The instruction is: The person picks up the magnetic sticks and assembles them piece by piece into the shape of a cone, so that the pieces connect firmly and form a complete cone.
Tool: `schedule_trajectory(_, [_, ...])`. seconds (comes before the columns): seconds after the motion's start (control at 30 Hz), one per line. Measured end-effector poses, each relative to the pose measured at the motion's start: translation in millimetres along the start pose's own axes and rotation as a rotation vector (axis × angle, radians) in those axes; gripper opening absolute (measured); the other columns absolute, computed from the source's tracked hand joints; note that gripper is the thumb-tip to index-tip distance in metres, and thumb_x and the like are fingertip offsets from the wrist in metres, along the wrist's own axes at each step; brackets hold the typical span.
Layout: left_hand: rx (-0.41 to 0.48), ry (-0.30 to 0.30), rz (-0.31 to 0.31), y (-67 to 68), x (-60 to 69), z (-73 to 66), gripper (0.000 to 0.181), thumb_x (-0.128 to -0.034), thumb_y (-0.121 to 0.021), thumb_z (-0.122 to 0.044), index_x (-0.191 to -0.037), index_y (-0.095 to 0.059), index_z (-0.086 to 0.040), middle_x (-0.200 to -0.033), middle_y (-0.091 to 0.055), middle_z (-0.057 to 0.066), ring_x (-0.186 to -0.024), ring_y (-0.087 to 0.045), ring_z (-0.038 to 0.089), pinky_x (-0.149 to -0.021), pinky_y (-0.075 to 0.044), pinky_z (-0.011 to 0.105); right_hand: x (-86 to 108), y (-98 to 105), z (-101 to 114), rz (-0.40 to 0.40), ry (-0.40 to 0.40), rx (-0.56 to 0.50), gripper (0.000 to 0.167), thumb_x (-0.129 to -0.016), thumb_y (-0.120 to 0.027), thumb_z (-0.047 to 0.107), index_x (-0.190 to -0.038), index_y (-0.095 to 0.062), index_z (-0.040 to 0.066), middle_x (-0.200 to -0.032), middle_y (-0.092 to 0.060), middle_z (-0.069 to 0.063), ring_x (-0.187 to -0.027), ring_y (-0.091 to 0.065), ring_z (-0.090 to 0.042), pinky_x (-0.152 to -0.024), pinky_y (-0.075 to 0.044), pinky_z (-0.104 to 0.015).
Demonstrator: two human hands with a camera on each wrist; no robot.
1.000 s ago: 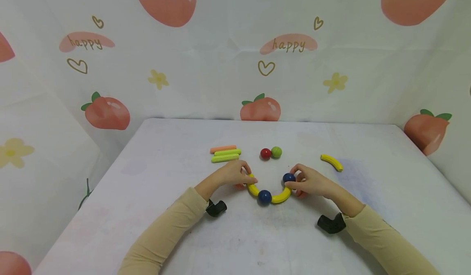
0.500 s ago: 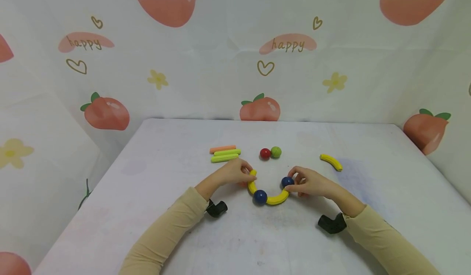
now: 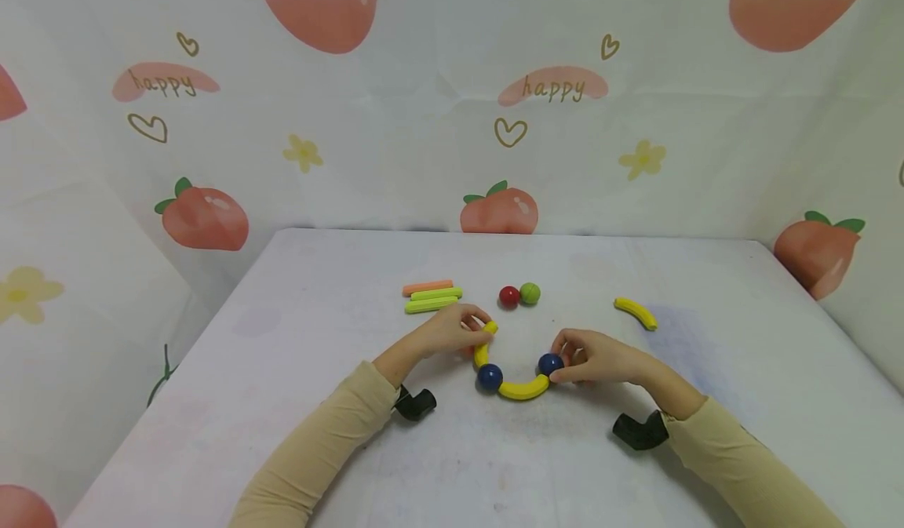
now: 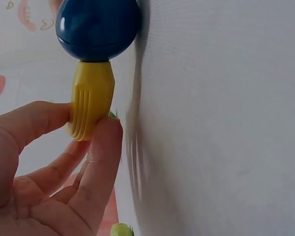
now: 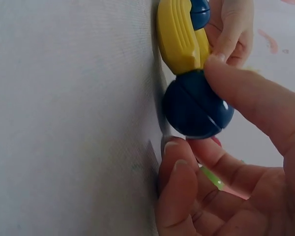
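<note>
Yellow-and-blue chain [image 3: 524, 389] curves into a U on a white table [image 3: 452, 465].

A person's left hand [image 3: 452, 330] pinches its yellow end rod [image 3: 481, 355], the right hand [image 3: 599, 355] its blue end ball [image 3: 550, 364]. Lime sticks [image 3: 431, 305] and an orange stick [image 3: 427, 287] lie just beyond the left; past the chain, a red ball [image 3: 509, 296] touches a green ball [image 3: 530, 293], a loose rod [image 3: 636, 313] farther right.
</note>
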State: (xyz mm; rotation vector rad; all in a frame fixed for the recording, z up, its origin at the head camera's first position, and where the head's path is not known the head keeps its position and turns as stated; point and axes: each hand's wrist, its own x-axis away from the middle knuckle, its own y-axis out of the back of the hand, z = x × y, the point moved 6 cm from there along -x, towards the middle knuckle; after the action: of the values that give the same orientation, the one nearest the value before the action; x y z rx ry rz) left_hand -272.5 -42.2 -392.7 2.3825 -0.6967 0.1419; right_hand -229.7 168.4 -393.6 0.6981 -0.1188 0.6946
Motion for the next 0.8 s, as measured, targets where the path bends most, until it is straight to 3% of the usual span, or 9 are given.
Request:
schedule_trajectory(0.17, [0.038, -0.011, 0.003, -1.2, 0.2, -1.2, 0.030, -0.0851, -0.067, -0.024, -0.112, -0.062, -0.010, -0.092, -0.060, 0.005, -0.069, -0.054, 0.012, -0.057, -0.047, 0.019, 1.5, 0, 0, 0.031, 0.051, 0.012, 0.034, -0.083, -0.069, 0.028, -0.102, -0.052, 0.005, -0.083, -0.052, -0.003, -0.066, -0.054, -0.015, -0.057, -0.044, -0.021])
schedule_trajectory(0.3, [0.049, -0.013, 0.001, -1.1, 0.7, -2.0, 0.030, -0.0855, -0.066, -0.023, -0.112, -0.062, -0.009, -0.092, -0.060, 0.005, -0.070, -0.054, 0.012, -0.058, -0.048, 0.019, 2.2, 8, -1, -0.007, 0.088, 0.050, 0.031, -0.085, -0.067, 0.027, -0.104, -0.055, 0.005, -0.084, -0.055, -0.004, -0.066, -0.056, -0.015, -0.058, -0.046, -0.022])
schedule_trajectory(0.47, [0.062, -0.025, 0.000, -0.9, 0.2, -1.6, 0.031, -0.0853, -0.066, -0.021, -0.113, -0.063, -0.007, -0.092, -0.060, 0.005, -0.070, -0.054, 0.011, -0.059, -0.049, 0.019, 4.9, 29, -4, -0.144, 0.079, 0.077, 0.032, -0.086, -0.067, 0.025, -0.104, -0.056, 0.002, -0.085, -0.057, -0.006, -0.065, -0.056, -0.015, -0.058, -0.048, -0.023])
schedule_trajectory(0.8, [0.044, -0.019, -0.001, -0.5, 0.1, -0.7, 0.033, -0.0848, -0.067, -0.022, -0.114, -0.063, -0.007, -0.094, -0.061, 0.005, -0.071, -0.055, 0.011, -0.059, -0.049, 0.019, 17.9, 74, -24, -0.445, -0.034, 0.133, 0.033, -0.087, -0.065, 0.022, -0.106, -0.057, -0.003, -0.089, -0.061, -0.011, -0.074, -0.055, -0.010, -0.062, -0.047, -0.023])
